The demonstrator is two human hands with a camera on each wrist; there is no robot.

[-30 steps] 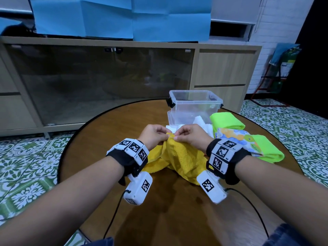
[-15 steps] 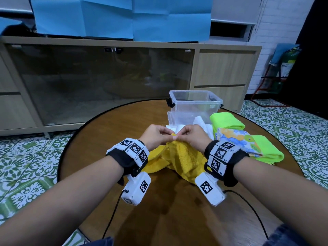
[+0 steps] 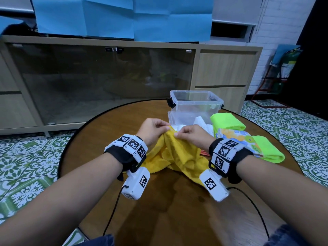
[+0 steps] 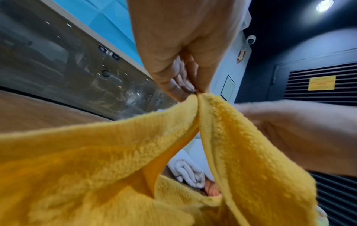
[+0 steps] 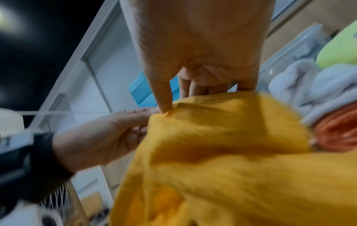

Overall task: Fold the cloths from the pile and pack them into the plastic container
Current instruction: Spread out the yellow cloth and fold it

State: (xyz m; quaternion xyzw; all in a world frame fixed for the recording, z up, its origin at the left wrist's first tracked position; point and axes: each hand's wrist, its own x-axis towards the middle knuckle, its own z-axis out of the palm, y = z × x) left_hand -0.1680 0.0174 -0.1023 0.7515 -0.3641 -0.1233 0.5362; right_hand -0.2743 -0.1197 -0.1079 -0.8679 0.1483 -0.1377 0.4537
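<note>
The task looks barely begun: both hands, the left hand (image 3: 152,129) and right hand (image 3: 192,137), pinch the unfolded yellow cloth (image 3: 177,157) at mid-table, the clear container (image 3: 195,103) beyond appears empty, and other cloths (image 3: 229,125) wait right.

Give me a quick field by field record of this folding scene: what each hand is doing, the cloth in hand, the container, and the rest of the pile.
left hand: pinches the yellow cloth's top edge
right hand: pinches the same edge, right beside the left
yellow cloth: lifted at the top, the rest crumpled on the table
plastic container: open, behind the hands
pile: green cloths, patterned cloth, white cloth
</note>
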